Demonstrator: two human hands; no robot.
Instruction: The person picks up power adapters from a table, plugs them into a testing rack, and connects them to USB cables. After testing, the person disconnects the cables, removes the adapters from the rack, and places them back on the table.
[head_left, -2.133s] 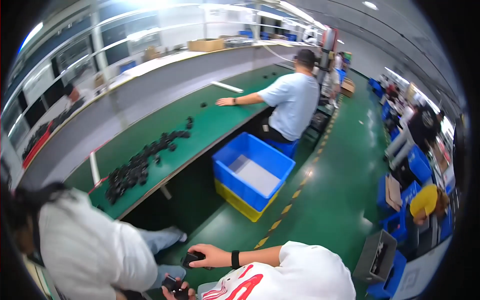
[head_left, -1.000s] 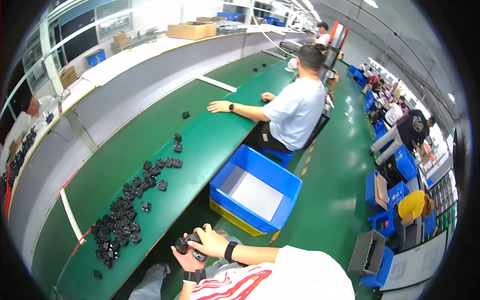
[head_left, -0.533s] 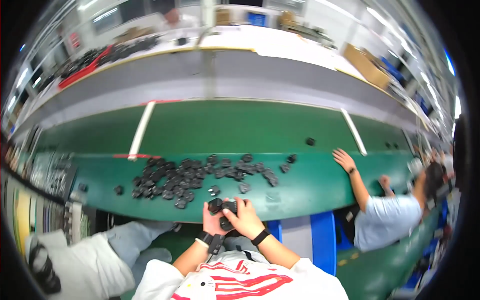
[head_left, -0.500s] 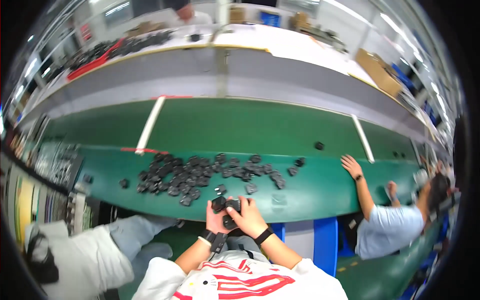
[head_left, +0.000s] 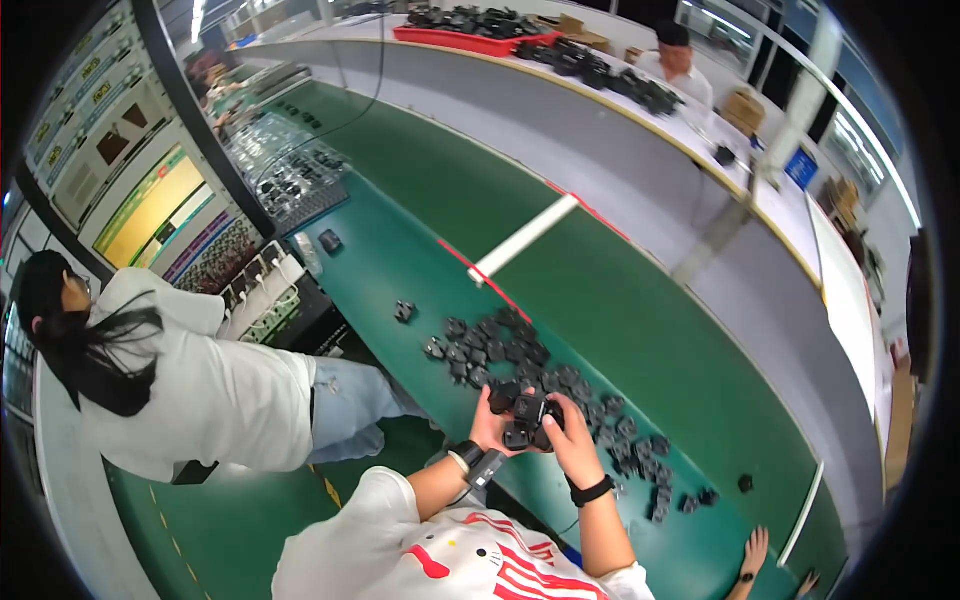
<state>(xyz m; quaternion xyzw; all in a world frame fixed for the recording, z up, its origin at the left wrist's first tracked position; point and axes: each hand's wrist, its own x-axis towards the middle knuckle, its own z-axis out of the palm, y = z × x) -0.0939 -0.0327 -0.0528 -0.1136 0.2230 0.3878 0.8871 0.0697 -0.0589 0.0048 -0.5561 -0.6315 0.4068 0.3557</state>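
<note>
Beyond the bench (head_left: 365, 285), a red tray (head_left: 478, 46) holds black parts (head_left: 472, 22); fingers (head_left: 570, 420) grip black blocks (head_left: 528, 410).

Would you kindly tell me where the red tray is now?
At the head view's top centre, the red tray sits on the raised shelf beyond the green workbench, left of loose black parts.

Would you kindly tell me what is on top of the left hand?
Several black parts rest on the left hand, with the right hand against them. Beneath them, the covered palm cannot be seen.

Small black devices (head_left: 515, 351) lie loosely clustered along the green bench (head_left: 372, 262).
</note>
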